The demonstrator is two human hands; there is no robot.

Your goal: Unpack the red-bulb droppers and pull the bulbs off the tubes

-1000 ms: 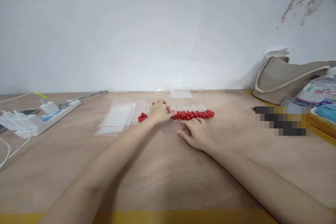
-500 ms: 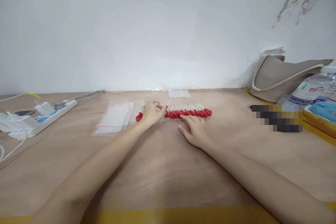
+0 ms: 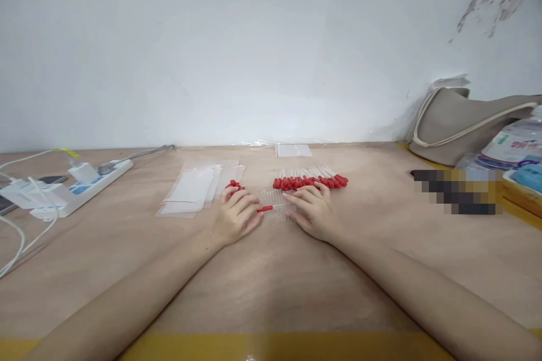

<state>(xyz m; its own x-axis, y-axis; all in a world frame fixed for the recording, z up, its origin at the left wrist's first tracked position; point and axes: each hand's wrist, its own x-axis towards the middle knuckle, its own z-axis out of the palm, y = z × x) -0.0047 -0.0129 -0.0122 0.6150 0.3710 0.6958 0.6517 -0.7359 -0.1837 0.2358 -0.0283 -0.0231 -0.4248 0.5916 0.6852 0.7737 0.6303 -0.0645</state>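
Observation:
My left hand (image 3: 235,213) is closed in a pinch on one red-tipped dropper (image 3: 266,208), which lies across a small clear bag (image 3: 277,204) on the table. My right hand (image 3: 312,210) rests on the right end of that bag, fingers curled on it. A row of red-tipped droppers (image 3: 311,179) lies just behind my right hand. A smaller clump of red tips (image 3: 234,185) shows behind my left hand.
A stack of clear zip bags (image 3: 190,192) lies left of my hands and one more bag (image 3: 293,150) near the wall. A white power strip (image 3: 80,189) with chargers and cables is far left. A grey tote bag (image 3: 457,124) and packaged goods stand at the right.
My left hand came back from the row toward me with one dropper pinched, and brought it to the clear bag. My right hand stayed on the bag.

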